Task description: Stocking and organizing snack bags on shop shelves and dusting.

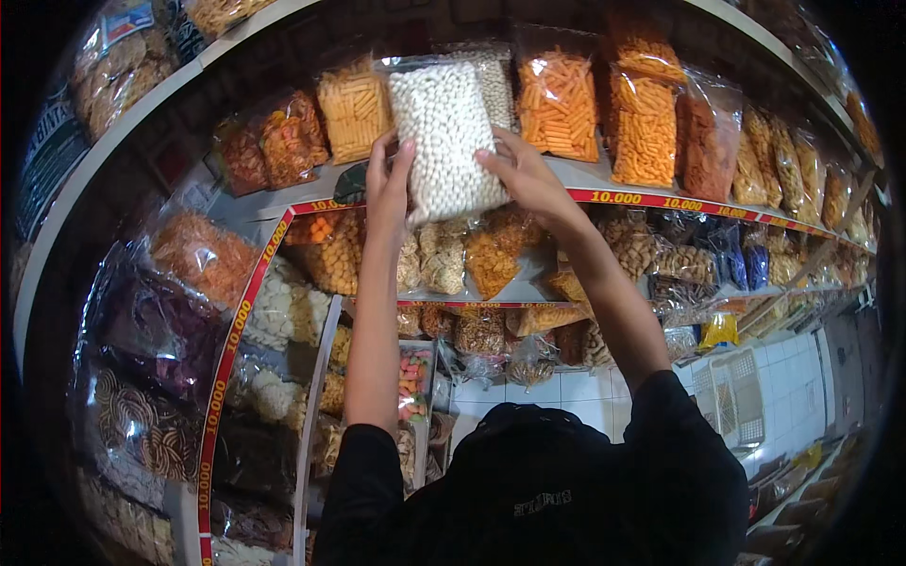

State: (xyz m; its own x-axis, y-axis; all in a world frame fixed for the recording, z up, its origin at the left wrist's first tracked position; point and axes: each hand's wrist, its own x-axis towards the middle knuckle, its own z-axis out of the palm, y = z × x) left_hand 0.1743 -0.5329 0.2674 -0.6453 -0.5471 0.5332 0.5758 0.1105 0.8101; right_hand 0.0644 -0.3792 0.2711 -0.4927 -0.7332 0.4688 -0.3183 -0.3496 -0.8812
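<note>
Between my two hands is a clear plastic bag of small white snack pieces, held upright over the front of a shelf. My left hand grips its left edge, with the thumb on the front. At its right edge my right hand holds it, thumb also on the front. Behind the bag stands a similar bag of pale pieces, partly hidden. A bag of yellow stick snacks is on its left, and a bag of orange stick snacks on its right.
A shelf edge with a red price strip runs below my hands, and another price strip curves down the left. Lower shelves hold more bagged snacks. A plastic crate rests on the white tiled floor at the right.
</note>
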